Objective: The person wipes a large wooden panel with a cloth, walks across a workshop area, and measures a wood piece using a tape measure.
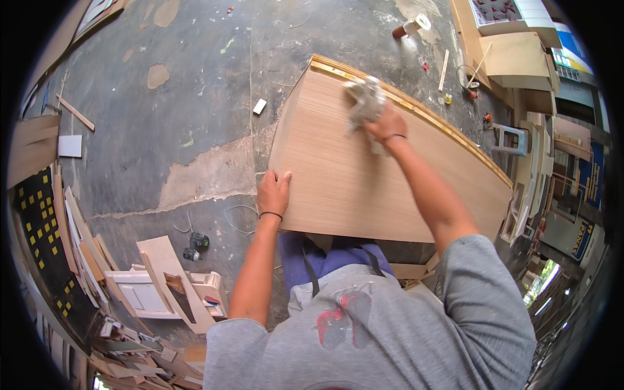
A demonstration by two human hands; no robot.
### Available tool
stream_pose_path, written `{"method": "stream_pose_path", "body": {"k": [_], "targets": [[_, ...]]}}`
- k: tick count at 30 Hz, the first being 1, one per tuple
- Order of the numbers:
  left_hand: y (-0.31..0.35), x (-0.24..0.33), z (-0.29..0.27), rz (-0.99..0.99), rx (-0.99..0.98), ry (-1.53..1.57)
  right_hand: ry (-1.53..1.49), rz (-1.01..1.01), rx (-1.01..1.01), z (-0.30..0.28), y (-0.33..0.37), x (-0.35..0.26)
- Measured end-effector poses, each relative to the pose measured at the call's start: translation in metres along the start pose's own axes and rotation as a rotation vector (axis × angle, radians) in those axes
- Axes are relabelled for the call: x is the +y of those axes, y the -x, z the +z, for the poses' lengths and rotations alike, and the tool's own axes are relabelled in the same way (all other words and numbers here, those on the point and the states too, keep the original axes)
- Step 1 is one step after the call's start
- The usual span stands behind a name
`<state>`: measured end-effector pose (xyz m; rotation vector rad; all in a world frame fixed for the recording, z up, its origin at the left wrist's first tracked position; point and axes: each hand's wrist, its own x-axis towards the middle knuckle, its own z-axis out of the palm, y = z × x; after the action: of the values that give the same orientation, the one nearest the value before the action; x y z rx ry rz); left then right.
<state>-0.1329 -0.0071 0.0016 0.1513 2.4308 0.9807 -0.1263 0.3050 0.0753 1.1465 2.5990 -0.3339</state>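
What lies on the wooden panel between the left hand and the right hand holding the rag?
In the head view, only bare panel lies between the left hand and the right hand gripping the rag.

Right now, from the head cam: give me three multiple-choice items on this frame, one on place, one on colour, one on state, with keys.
1. Where does the left hand rest?
A. On the near left corner of the wood panel
B. On the cordless drill
C. On the plastic stool

2. What colour is the rag?
A. Bright red
B. Pale grey-white
C. Dark green

3. How is the right hand engaged?
A. Hanging free
B. Flat and empty on the floor
C. Closed on the rag, pressing it to the panel

Key: 1 A, the palm lies flat by the panel's left edge; 2 B, the cloth looks pale and crumpled; 3 C, the fingers bunch the rag near the panel's far edge.
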Motion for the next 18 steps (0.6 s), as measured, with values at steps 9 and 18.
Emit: {"method": "stream_pose_path", "body": {"k": [9,18], "targets": [[-0.008,0.015,0.020,0.096,0.111,-0.063,-0.090,-0.104,-0.156,0.025,0.048,-0.064],[-0.065,0.067,0.033,0.096,0.302,-0.189,-0.169,0.163,-0.069,0.031,0.073,0.139]]}}
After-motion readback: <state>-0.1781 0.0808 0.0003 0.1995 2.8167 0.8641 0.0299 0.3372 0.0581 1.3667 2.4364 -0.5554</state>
